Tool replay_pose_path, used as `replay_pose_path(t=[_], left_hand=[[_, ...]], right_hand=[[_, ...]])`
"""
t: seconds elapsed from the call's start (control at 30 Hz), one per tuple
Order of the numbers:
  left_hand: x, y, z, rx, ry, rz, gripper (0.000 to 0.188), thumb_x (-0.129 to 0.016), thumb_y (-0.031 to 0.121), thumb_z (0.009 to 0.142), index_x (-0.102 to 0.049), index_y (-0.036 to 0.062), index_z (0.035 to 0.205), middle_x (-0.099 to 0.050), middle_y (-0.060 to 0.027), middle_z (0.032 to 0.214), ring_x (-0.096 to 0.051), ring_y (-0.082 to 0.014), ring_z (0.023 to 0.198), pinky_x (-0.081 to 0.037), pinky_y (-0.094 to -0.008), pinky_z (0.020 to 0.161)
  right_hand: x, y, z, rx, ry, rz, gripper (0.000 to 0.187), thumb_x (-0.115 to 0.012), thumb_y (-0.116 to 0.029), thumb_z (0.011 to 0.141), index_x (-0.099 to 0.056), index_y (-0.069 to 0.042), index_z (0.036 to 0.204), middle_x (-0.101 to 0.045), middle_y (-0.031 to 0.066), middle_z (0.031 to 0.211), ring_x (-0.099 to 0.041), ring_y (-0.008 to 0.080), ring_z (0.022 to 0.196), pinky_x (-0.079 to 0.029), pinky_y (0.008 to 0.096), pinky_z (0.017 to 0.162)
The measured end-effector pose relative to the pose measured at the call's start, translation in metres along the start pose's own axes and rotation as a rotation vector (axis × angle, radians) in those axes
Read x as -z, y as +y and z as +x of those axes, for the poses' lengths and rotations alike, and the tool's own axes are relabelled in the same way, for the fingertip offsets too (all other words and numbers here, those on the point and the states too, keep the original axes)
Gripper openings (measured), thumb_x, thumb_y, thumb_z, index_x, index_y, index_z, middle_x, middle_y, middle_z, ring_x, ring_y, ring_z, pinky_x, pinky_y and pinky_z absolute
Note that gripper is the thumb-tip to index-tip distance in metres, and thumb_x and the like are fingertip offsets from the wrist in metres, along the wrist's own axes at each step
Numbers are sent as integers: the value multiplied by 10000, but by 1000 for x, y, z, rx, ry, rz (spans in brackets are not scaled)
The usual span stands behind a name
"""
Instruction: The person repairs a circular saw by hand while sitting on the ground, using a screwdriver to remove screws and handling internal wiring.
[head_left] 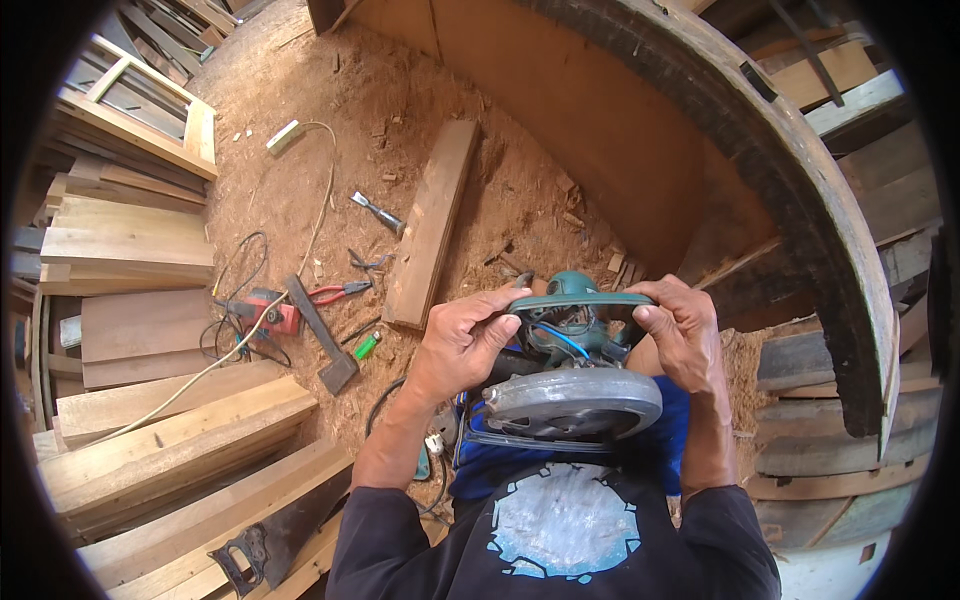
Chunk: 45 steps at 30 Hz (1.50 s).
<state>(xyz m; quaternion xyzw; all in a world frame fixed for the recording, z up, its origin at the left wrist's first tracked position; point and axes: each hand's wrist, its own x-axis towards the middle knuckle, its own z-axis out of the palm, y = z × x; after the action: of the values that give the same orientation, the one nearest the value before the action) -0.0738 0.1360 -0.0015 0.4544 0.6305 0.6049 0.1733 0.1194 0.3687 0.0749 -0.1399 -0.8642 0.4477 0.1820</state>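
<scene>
A circular saw with a green motor body [572, 284] and a round grey metal blade guard [570, 398] rests at my lap. Its handle housing is open, with a blue wire [562, 340] showing inside. Over that opening I hold a long green handle cover [580, 300] by its two ends. My left hand [468, 335] pinches the left end between thumb and fingers. The right end sits between the thumb and fingers of my right hand [682, 325]. Whether the cover touches the saw body, I cannot tell.
On the sawdust floor at left lie a hammer [325, 345], red-handled pliers [340, 291], a green screwdriver handle [367, 346], a red power tool [272, 312] and a chisel [378, 212]. A plank [435, 225] lies ahead. Boards [150, 440] and a handsaw [255, 550] are left; a large curved wooden piece [800, 180] stands right.
</scene>
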Motion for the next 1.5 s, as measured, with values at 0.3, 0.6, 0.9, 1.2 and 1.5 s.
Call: replay_pose_path(t=[0.3, 0.6, 0.9, 1.2, 1.5], left_hand=[[0, 12, 12, 184, 190, -146, 326, -686, 148, 1083, -726, -80, 1313, -783, -155, 1190, -725, -180, 1090, -572, -322, 971], [8, 8, 10, -113, 52, 164, 365, -679, 167, 1076, -706, -52, 1366, -788, -109, 1119, -736, -158, 945, -593, -304, 856], [17, 17, 5, 56, -44, 108, 460, -739, 56, 966, -682, -39, 1412, -780, -197, 1234, -758, -232, 1067, -588, -352, 941], [17, 26, -4, -75, 67, 286, 485, -811, -5, 873, -712, 29, 1347, -741, -163, 1070, -748, -290, 934, -606, -380, 839], [6, 29, 3, -145, 114, 338, 572, -846, -24, 830, -708, 66, 1378, -715, -170, 1165, -722, -321, 1022, -598, -404, 882]], right_hand=[[0, 18, 56, -33, -69, 200, 215, -719, -76, 995, -796, 18, 1173, -767, 154, 991, -698, 236, 941, -546, 380, 885], [15, -24, 35, 35, -166, -246, 268, -781, -100, 933, -789, 3, 1180, -779, 183, 1091, -694, 329, 1049, -551, 437, 961], [-8, -72, 29, 476, -182, -425, 270, -851, -177, 855, -818, -106, 1114, -619, 176, 1457, -570, 408, 1273, -479, 514, 1067], [-14, -50, 49, 518, -236, -450, 93, -813, -117, 867, -762, -80, 935, -620, 174, 1449, -570, 397, 1286, -482, 523, 1038], [-20, -44, 50, 477, -219, -206, 131, -814, -42, 862, -716, -57, 947, -621, 186, 1439, -588, 400, 1267, -491, 513, 1054]])
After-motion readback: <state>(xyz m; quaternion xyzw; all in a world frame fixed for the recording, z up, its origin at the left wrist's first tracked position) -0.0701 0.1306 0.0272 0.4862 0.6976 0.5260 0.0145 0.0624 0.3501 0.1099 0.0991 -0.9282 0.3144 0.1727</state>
